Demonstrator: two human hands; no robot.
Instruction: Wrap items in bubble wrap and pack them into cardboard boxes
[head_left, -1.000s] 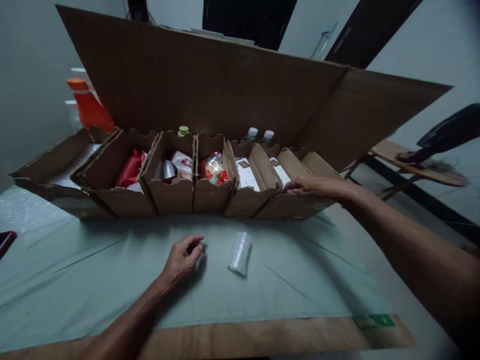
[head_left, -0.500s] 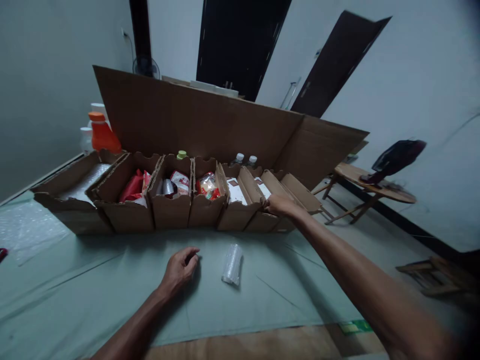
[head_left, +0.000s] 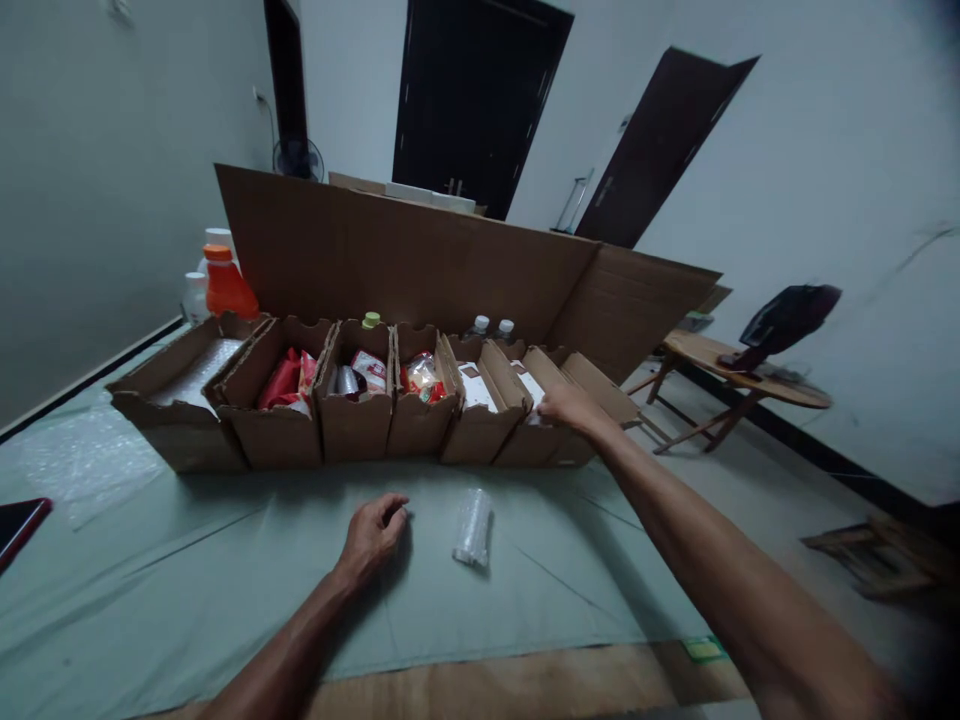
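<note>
My right hand [head_left: 564, 407] reaches into a narrow cardboard bin [head_left: 517, 452] toward the right of a row. Its fingers are closed at the near end of a white card-like item [head_left: 527, 383], and what they pinch is partly hidden. On the pale green cloth my left hand [head_left: 373, 535] rests with loosely curved fingers, thumb and forefinger apart, holding nothing. To its right, apart from it, lies a small cylinder wrapped in bubble wrap [head_left: 472, 527].
Other bins hold bubble wrap [head_left: 199, 372], red packets [head_left: 289, 380], a silvery roll with a packet [head_left: 367, 370], and snack packs [head_left: 422, 375]. A tall cardboard panel [head_left: 405, 240] stands behind. Bottles [head_left: 229, 285] are at back left, a phone [head_left: 22, 525] at left.
The camera view has shifted slightly, bringing more of the phone into sight at left. My right hand stays at the same bin; my left hand still rests on the cloth.
</note>
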